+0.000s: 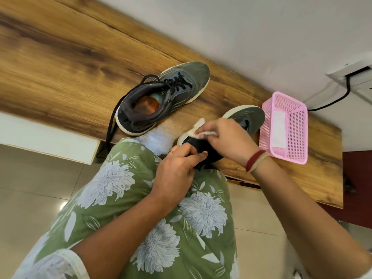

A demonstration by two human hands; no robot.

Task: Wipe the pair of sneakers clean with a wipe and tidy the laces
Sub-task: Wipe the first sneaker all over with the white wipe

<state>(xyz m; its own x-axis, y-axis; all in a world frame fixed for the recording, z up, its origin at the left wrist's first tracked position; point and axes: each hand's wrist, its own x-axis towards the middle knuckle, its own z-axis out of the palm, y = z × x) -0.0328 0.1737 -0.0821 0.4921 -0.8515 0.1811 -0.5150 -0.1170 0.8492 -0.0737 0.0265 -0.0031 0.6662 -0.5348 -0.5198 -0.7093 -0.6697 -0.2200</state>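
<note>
White wipe (198, 128) on sneaker (250, 117) sole
My left hand (177, 170) grips the heel steady; my right hand (229, 139) pinches the wipe to scrub.

Open passage over the table (50, 63) left of far sneaker (161, 99). Narrow gap between far sneaker and near sneaker (251, 116). Right side blocked: pink basket (298, 129) just beside near sneaker's toe. Wall (241, 27) close behind.
</note>
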